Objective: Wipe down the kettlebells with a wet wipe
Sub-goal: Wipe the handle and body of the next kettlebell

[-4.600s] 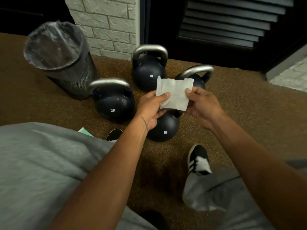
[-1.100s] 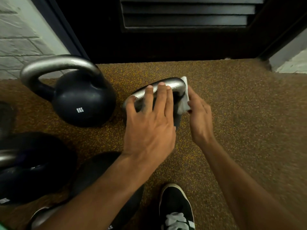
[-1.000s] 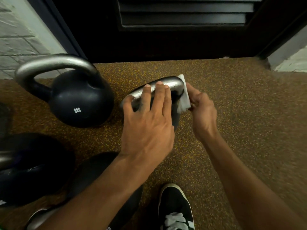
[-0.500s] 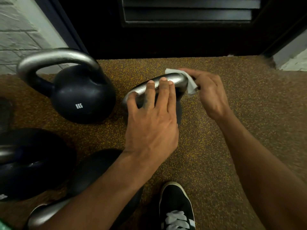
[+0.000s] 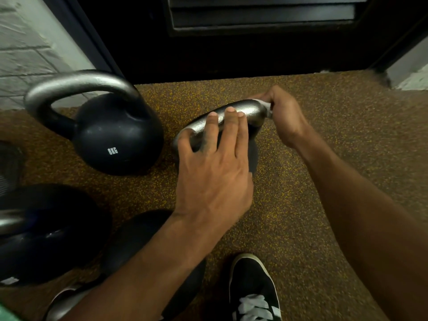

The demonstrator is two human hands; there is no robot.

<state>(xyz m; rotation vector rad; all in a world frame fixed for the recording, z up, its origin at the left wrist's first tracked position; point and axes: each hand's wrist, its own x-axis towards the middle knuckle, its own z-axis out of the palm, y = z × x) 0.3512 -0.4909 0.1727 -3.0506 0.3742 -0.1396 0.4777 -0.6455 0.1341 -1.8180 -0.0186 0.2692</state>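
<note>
Since half a second before, the right hand [image 5: 283, 117] had slid round the far right bend of the steel handle [image 5: 231, 117], so that only a sliver of the wet wipe [image 5: 266, 105] showed at its knuckles. Its fingers were curled tight, pinching the wipe against the metal. The left hand [image 5: 215, 172] lay over the near side of that handle, fingers [image 5: 228, 126] slightly spread and pressed flat to steady the kettlebell being wiped [image 5: 252, 156], whose dark body was mostly hidden beneath the palm. Left of that handle stood the 8KG kettlebell [image 5: 115, 137], upright and well apart; two more dark kettlebells [image 5: 46, 230] sat nearer the person, left of the black shoe [image 5: 252, 288]. By my reckoning the job was barely begun: one handle partly rubbed, its body and the other three bells yet to do
</note>
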